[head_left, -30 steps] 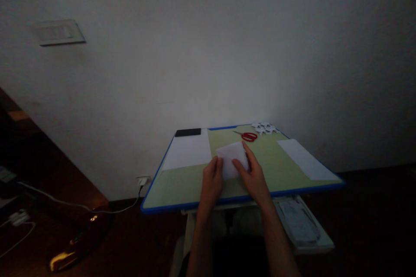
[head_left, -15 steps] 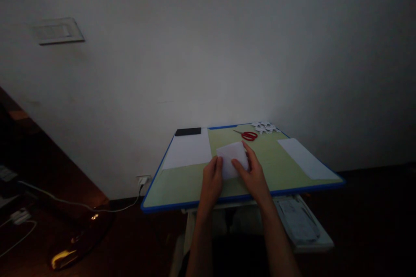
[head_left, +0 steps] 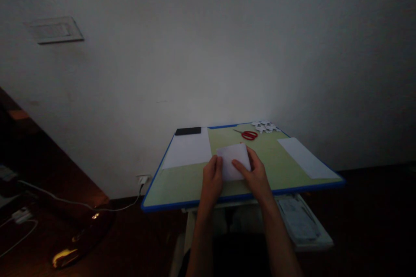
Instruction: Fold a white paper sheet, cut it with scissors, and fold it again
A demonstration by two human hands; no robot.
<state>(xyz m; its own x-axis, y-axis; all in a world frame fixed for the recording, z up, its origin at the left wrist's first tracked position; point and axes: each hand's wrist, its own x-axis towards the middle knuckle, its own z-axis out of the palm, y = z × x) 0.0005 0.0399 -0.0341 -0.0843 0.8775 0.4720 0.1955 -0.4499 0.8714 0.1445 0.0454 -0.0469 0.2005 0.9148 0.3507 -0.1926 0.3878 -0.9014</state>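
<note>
A squarish piece of white paper (head_left: 231, 156), seemingly folded, is held between my two hands above the near part of the green table top (head_left: 182, 186). My left hand (head_left: 212, 178) pinches its left edge, thumb in front. On the other side, my right hand (head_left: 256, 172) grips the right edge, with its thumb lying across the front face and its fingers behind. Beyond the paper lie scissors (head_left: 248, 135) with red handles, blades pointing left. White paper cutouts (head_left: 265, 127) with jagged edges rest in the far right corner.
A large white sheet (head_left: 188, 151) lies on the left, with a flat black object (head_left: 187, 131) on its far end. A white paper strip (head_left: 307, 158) lies along the right edge. Below the table, a drawer (head_left: 300, 220) juts out. The wall (head_left: 208, 52) stands behind.
My right hand has shifted slightly down and right along the paper's edge, and its fingers now sit lower behind the top right corner. My left hand keeps its place.
</note>
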